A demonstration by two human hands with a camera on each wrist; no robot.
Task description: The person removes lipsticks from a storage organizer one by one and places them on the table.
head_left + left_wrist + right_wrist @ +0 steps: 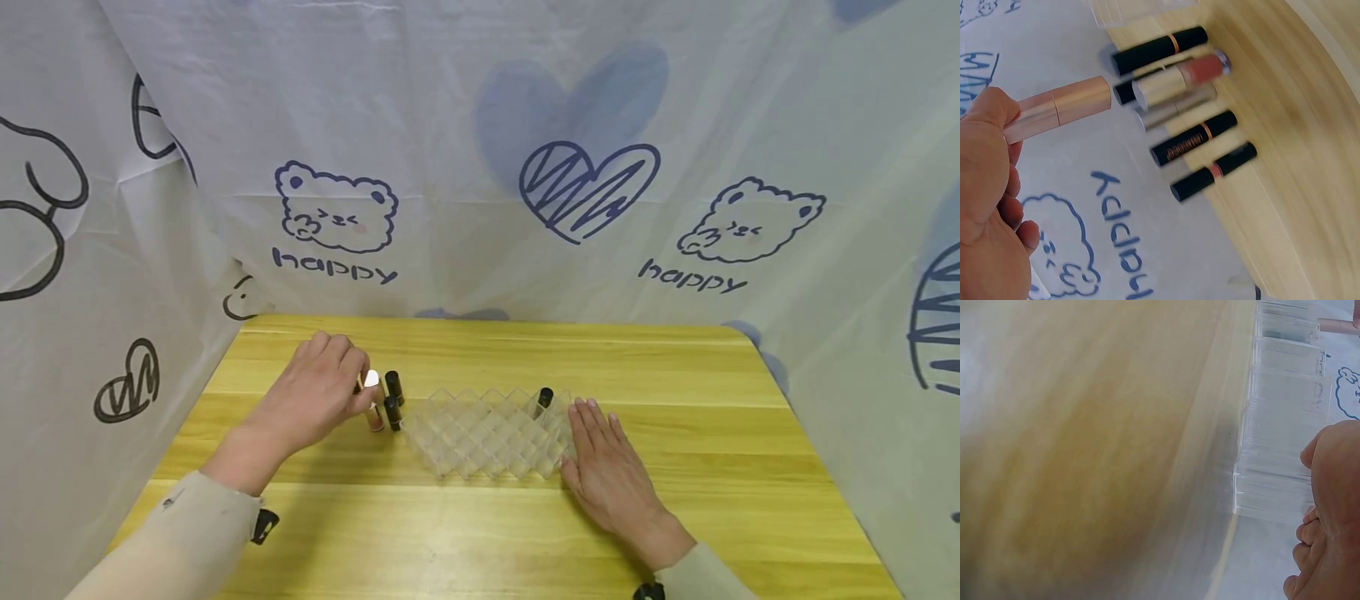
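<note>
In the left wrist view my left hand (991, 187) pinches a rose-gold lipstick tube (1060, 109) between thumb and fingers. Close by on the table stand several lip products: black lipsticks with an orange band (1160, 50), a lip gloss (1185, 80) with a pinkish-red body, a champagne-coloured tube (1175, 109) and a black tube with a pink band (1215, 172). A clear lipstick organizer (487, 437) with diamond-shaped compartments lies at mid-table; one black lipstick (544, 400) stands in its right part. My right hand (611, 475), fingers straight, rests against the organizer's right end.
The yellow wooden table (480, 533) reaches back to a pale printed cloth (450, 125), which also hangs along both sides. Black lipsticks (393, 385) stand between my left hand and the organizer's left end.
</note>
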